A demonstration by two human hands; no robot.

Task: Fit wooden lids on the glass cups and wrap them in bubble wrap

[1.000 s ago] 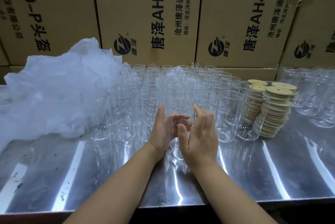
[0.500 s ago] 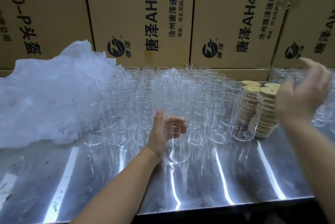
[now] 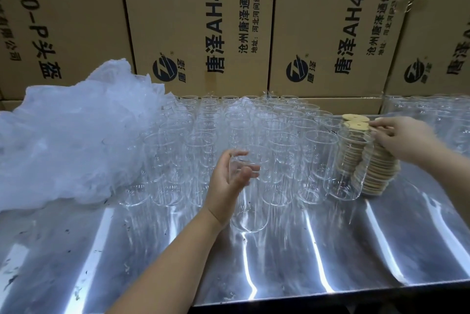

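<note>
On steel table (image 3: pixel 356 250), left hand (image 3: pixel 229 181) gripping cup (image 3: pixel 251 212)

Moderate, cool light from above. Desk (image 3: pixel 381 250) is polished steel: long white glare streaks run from far edge to near edge, dark grey between. Glass cups (image 3: pixel 254 120) are low contrast and their rims merge; front cup (image 3: pixel 251 212) in the left hand (image 3: pixel 226 181) barely reads. Bubble wrap (image 3: pixel 63 135) at the desk's left edge glows bluish. Right hand (image 3: pixel 396 135) is slightly smeared. Wide-angle: cartons (image 3: pixel 193 8) lean outward at the sides. Overall soft.
</note>
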